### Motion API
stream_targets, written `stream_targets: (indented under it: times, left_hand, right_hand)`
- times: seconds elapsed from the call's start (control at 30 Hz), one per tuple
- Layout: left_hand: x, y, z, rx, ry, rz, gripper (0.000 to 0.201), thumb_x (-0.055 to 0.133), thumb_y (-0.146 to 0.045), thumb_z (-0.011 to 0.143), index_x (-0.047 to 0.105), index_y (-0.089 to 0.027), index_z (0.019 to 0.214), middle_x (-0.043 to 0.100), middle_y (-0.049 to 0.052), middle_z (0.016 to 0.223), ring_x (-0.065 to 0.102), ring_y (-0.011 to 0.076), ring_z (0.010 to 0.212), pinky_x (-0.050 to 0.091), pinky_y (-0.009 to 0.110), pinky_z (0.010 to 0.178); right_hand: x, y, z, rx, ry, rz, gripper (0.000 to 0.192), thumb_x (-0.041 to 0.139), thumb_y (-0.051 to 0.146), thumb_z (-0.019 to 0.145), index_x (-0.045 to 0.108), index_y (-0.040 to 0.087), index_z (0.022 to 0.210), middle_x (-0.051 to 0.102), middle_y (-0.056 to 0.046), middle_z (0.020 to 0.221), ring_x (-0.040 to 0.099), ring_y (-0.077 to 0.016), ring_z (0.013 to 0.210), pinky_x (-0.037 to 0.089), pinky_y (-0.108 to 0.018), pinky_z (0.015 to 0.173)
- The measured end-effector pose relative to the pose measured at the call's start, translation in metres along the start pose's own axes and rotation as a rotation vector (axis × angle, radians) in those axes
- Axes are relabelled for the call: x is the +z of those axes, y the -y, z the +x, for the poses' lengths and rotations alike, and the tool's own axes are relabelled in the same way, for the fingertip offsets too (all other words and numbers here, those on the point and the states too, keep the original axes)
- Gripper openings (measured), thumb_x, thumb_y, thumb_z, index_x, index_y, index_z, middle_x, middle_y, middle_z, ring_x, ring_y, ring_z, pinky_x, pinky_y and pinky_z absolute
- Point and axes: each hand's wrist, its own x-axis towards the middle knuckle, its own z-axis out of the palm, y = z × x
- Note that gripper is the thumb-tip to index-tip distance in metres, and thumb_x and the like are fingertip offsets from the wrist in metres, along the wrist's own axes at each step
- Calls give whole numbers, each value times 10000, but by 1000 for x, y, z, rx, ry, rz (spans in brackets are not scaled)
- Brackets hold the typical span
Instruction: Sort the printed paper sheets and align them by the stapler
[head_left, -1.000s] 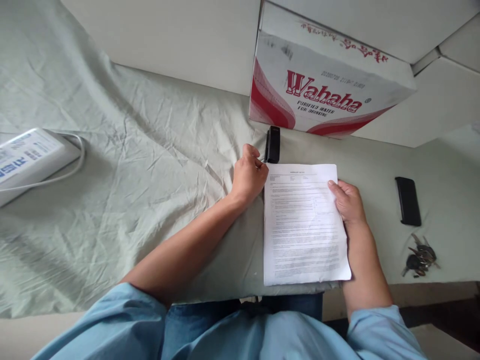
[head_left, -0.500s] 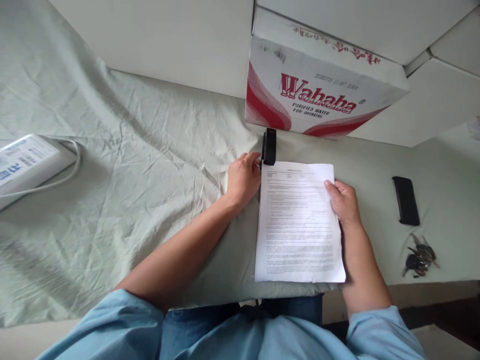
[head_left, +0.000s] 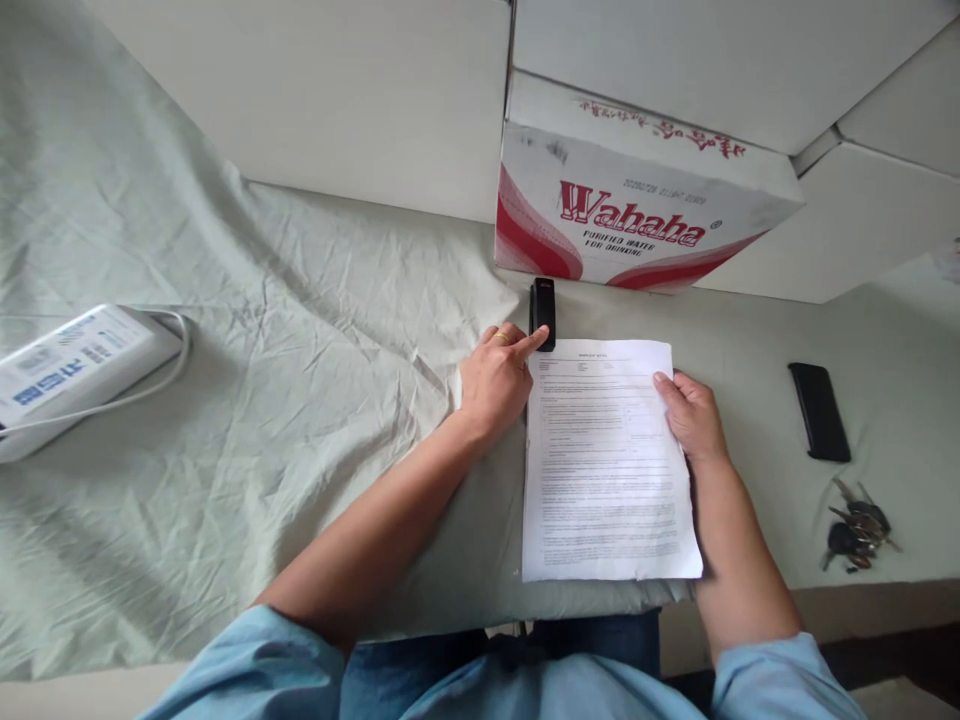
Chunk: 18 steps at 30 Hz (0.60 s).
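A black stapler lies on the cloth at the top left corner of some printed paper sheets. My left hand, a ring on one finger, is at the stapler's near end. Its index finger reaches over the top of that end while the other fingers are curled; the thumb is hidden. On the other side, my right hand grips the right edge of the paper, thumb on top and fingers underneath. The paper's upper left corner meets the stapler's near end; I cannot tell whether it is between the jaws.
A Wahaha water carton stands behind the stapler against white panels. To the right lie a black phone and a bunch of keys. At far left is a white box with a cable. Wrinkled green cloth covers the table.
My left index finger has moved from the stapler's left side onto the top of its near end. My right hand keeps its grip on the paper. The whole view has shifted slightly.
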Motion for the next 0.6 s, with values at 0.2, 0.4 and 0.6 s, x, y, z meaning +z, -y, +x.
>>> stream_targets:
  times: [0.2,0.4,0.6]
  left_hand:
    - [0,13,0,20,-36,-277,584,489,-53,934,751,-258,1414,774,48,1020,686,179,918,544,297,885]
    - [-7,12,3,-214,-49,-689,327,550,-478,1045,727,-203,1035,745,27,804,523,114,570,450,257,608]
    - [-16,8,4,-149,299,-876,563,659,-710,929,627,-188,721,533,-10,585,405,99,505,316,265,500]
  right_hand:
    - [-3,7,-10,60,146,158,440,873,649,814,800,216,828,805,-33,776,716,-214,676,573,-331,655]
    - [4,11,-13,-1,38,294,426,882,645,795,833,245,935,863,-65,938,826,-312,974,655,-426,854]
    - [10,7,-7,-100,-128,272,415,862,624,829,819,243,989,862,-64,964,822,-306,1018,651,-446,933]
